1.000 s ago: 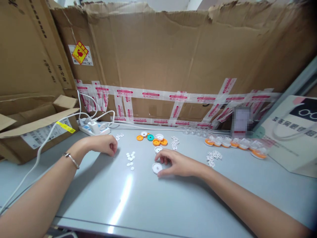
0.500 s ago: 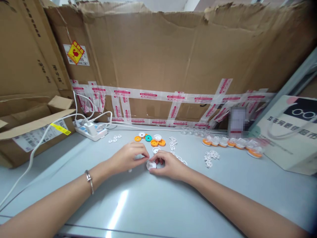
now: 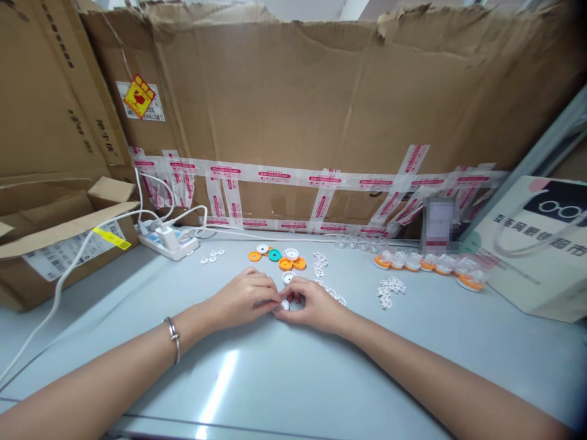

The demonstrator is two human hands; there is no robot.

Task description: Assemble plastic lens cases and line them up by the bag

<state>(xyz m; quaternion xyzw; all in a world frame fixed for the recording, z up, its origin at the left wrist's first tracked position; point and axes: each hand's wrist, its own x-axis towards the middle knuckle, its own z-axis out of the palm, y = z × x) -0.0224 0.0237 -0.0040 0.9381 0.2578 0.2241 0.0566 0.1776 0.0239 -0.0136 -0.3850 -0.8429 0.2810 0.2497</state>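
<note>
My left hand [image 3: 243, 299] and my right hand [image 3: 312, 304] meet at the middle of the grey table [image 3: 275, 379]. Both pinch a small white round cap [image 3: 284, 304] between their fingertips; most of it is hidden by the fingers. Just behind the hands lies another white cap [image 3: 288, 277]. Farther back sits a cluster of orange, teal and white discs [image 3: 279, 256]. Small white pieces [image 3: 391, 290] lie in a heap to the right of my right hand.
A row of orange-based clear containers [image 3: 431, 264] stands at the back right. A white power strip [image 3: 169, 241] with cables sits at the back left, next to an open cardboard box [image 3: 55, 238]. A taped cardboard wall [image 3: 321, 122] closes the back; a paper bag [image 3: 536, 244] stands right.
My left hand has come from the left side to the middle and joined my right hand on the white cap. The view has shifted slightly.
</note>
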